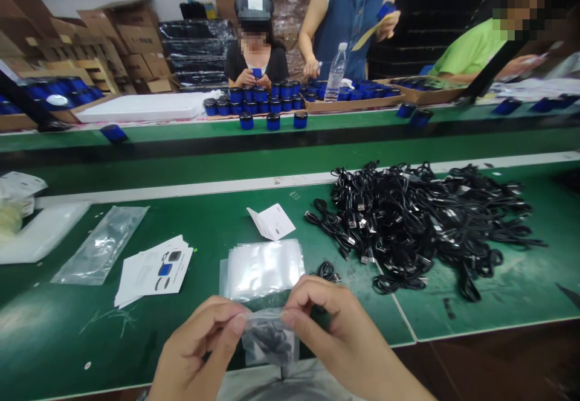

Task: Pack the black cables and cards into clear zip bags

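Head view, looking down at a green work table (190,208). Both hands are low and centre, raised just above the near edge. The left hand (199,352) and the right hand (335,328) pinch the top edge of a small clear plastic bag (269,337) between thumb and fingertips, one hand at each upper corner; both grips are closed on the bag. Inside it sits a dark coiled cable (272,339), blurred through the plastic. Just beyond the hands, flat on the table, lies a stack of empty clear bags (265,268). A single coiled cable (327,270) lies just right of that stack. Further right, a large loose heap of black cables (421,220) spreads over the table, well apart from the hands. A folded white leaflet (273,221) lies behind the stack of bags. To the left is a fanned pile of printed instruction sheets (154,268), and left of that one larger clear bag (102,244) and a white tray (40,232) at the table's edge. Beyond a green conveyor belt (290,141), three other people are at a second bench: one seated person holds a small blue item in both hands, with rows of blue cylindrical speakers (260,99) before them. A clear water bottle (336,73) stands upright near a cardboard tray (348,104) of more blue pieces. Cardboard boxes (131,32) are stacked at back left.
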The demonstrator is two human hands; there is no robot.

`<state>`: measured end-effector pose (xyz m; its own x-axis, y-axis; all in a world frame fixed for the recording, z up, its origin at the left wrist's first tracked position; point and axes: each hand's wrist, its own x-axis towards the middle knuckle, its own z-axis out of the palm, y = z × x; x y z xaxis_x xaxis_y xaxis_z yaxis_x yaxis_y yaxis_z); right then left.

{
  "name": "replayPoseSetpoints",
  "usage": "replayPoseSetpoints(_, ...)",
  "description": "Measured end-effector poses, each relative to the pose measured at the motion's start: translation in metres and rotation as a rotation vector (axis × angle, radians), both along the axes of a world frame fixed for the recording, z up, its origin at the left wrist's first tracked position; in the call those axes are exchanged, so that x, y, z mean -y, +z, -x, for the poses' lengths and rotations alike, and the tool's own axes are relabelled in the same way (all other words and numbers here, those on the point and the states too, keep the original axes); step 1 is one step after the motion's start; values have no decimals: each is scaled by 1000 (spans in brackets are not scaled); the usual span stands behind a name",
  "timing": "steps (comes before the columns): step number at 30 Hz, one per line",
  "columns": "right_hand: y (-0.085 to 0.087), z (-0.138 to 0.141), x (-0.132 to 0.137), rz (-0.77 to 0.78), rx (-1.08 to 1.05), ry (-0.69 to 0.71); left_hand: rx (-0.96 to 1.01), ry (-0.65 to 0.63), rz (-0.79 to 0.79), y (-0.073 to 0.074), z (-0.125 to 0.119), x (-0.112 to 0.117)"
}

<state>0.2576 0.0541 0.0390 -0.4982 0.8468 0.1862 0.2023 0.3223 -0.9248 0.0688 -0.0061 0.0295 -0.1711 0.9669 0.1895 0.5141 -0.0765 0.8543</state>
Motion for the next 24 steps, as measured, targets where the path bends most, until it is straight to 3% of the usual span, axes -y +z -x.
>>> replayPoseSetpoints(6,-1,-1,1,-90,25,-4,-74,27,-46,-2,-3,1)
replayPoseSetpoints(11,-1,-1,0,-55,37,83,-57,-127,32,-2,-1,0)
replayPoseSetpoints(18,-3,1,2,-113,46,119,-53,-214,100,-2,-2,0)
replayPoseSetpoints(24,-9,3,3,-34,19,74,-36,-147,55,-2,-4,2)
